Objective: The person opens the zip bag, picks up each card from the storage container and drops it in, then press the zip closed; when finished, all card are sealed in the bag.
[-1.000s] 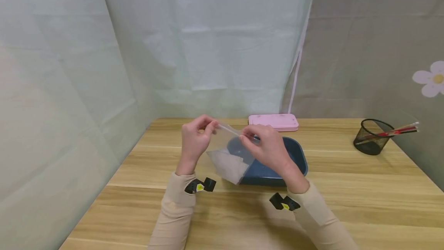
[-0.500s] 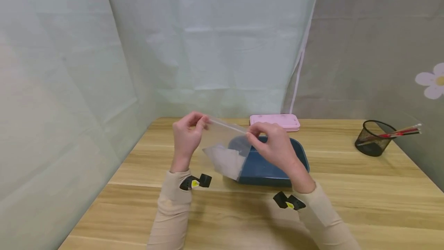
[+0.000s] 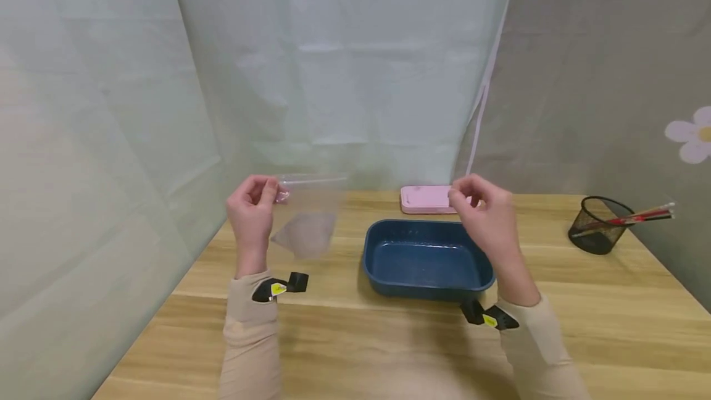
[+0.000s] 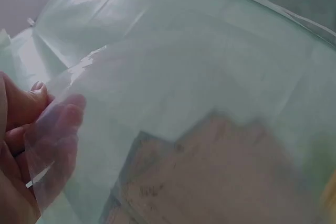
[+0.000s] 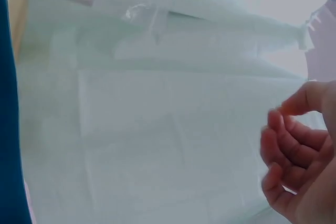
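My left hand point(image 3: 252, 208) pinches the top corner of a clear plastic zip bag point(image 3: 308, 215), which hangs in the air over the table's left part with something pale at its bottom. In the left wrist view the bag point(image 4: 199, 129) fills the frame, with my thumb and fingers point(image 4: 31, 129) pinching its edge. My right hand point(image 3: 483, 215) is raised over the far right rim of a dark blue tray point(image 3: 428, 261) with its fingers loosely curled and nothing in them; in the right wrist view these fingers point(image 5: 294, 150) hold nothing.
A pink flat box point(image 3: 428, 198) lies at the back of the wooden table point(image 3: 583, 320) behind the tray. A black mesh cup point(image 3: 600, 224) with pencils stands at the far right. Pale cloth walls close in the left, back and right sides.
My right hand has let go of the bag and moved right. The left hand has carried the bag to the left, off the tray.
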